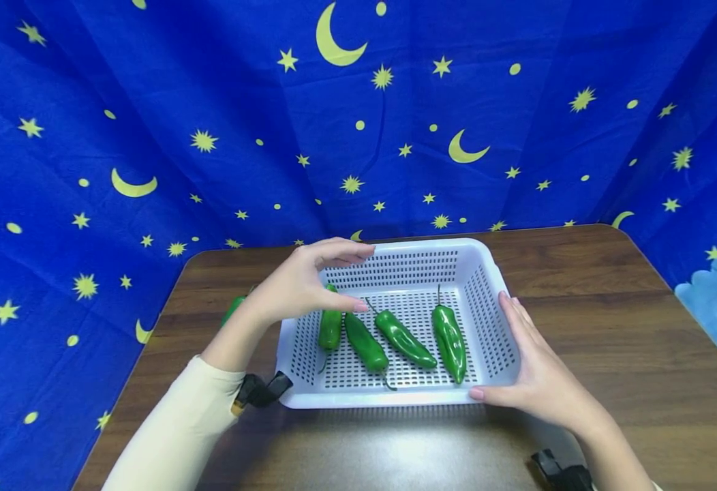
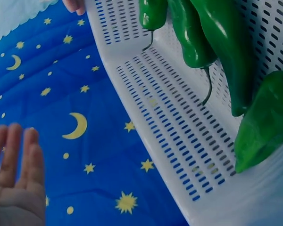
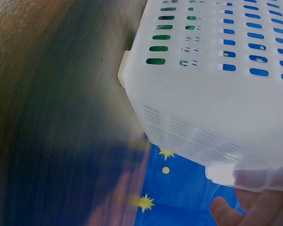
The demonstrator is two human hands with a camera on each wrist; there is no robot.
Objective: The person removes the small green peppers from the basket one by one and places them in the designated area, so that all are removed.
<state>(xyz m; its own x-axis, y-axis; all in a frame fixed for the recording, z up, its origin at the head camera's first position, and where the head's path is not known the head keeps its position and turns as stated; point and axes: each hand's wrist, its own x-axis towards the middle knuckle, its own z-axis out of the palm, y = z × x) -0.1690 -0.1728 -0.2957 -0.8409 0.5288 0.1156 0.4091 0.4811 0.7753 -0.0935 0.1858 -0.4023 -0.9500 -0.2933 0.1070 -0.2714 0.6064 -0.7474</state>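
A white perforated plastic basket (image 1: 416,395) stands on the table with several green peppers (image 1: 450,341) lying apart on its bottom. My left hand (image 1: 309,279) hovers over the basket's left side, thumb and fingers spread, with nothing between them; the left wrist view shows its straight fingers (image 2: 23,160) beside the basket. Just beneath its thumb lie two of the peppers (image 1: 364,344). At the front right corner, my right hand (image 1: 542,372) holds the basket, thumb on the front rim and fingers along the right side. In the right wrist view its fingertips touch the rim (image 3: 254,176).
Another green pepper (image 1: 234,308) lies on the brown wooden table (image 1: 616,307) left of the basket, partly hidden by my left forearm. A blue curtain (image 1: 407,102) with yellow moons and stars surrounds the table at the back and sides. Black straps (image 1: 266,390) circle my wrists.
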